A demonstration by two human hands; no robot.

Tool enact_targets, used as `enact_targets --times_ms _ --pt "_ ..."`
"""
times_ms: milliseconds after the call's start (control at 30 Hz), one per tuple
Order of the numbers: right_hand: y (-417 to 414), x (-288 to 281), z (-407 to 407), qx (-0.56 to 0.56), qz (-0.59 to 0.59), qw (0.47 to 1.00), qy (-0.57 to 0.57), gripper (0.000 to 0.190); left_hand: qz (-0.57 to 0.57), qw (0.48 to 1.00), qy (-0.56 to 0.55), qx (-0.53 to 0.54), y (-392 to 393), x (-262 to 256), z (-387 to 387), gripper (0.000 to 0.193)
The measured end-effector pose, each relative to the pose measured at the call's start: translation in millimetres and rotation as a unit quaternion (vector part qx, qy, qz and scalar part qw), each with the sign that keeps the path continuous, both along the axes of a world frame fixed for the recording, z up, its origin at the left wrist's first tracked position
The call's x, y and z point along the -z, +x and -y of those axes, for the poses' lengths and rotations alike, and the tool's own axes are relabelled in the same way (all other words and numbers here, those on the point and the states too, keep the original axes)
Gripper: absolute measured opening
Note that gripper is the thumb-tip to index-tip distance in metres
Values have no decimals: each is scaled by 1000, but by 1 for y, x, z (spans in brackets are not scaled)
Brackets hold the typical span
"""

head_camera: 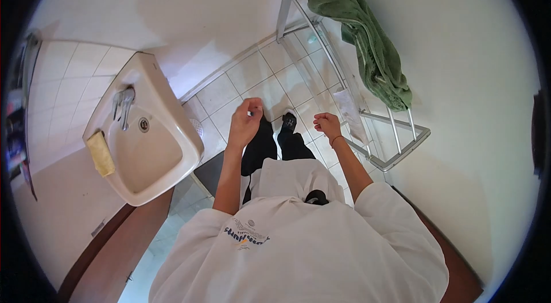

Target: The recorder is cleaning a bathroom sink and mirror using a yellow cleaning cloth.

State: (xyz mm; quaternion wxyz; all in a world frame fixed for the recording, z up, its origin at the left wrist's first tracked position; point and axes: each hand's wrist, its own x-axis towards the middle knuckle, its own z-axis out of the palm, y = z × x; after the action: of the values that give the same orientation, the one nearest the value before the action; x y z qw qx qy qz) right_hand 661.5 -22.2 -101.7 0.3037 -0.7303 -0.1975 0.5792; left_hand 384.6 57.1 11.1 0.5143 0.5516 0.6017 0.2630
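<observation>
My left hand (pixel 246 121) is raised over my dark trousers, its fingers curled with a gap between thumb and fingertips; nothing shows in it. To the right, my right hand (pixel 328 125) hangs in the air with fingers loosely bent and no object visible in it. A metal towel rack (pixel 308 19) with a green towel (pixel 366 40) draped over its bars is nearest to my right hand. A whitish cloth (pixel 351 113) hangs on a lower bar. Left of my left hand stands a beige washbasin (pixel 146 161) with a chrome faucet (pixel 125 107); a yellow cloth (pixel 100 154) lies over its rim.
Pale floor tiles (pixel 254 81) lie under my feet, with a round drain cover (pixel 196 127) near the basin. A dark mat (pixel 211 174) lies by a brown door (pixel 125 247) at lower left. A cluttered shelf (pixel 19 122) is at the far left edge.
</observation>
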Motion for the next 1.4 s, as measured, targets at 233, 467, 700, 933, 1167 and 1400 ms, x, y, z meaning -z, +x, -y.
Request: enact_targets --times_ms 233,467,700,933,1167,1400 --pt "2 94 -43 -85 314 943 67 17 451 659 -440 -411 14 199 -29 17" --pt "6 247 -132 20 275 960 57 14 425 669 -420 -442 48 358 -79 14" --pt "46 413 -225 -20 383 918 98 15 434 753 -377 -319 75 502 -169 12" --pt "108 534 -307 -84 453 886 60 20 528 688 -297 -400 122 610 -232 14" --pt "141 573 -360 -286 535 784 131 57 561 642 -338 -399 169 657 -220 16" --pt "152 601 -370 -370 587 712 104 64 519 672 -322 -419 159 683 -188 18"
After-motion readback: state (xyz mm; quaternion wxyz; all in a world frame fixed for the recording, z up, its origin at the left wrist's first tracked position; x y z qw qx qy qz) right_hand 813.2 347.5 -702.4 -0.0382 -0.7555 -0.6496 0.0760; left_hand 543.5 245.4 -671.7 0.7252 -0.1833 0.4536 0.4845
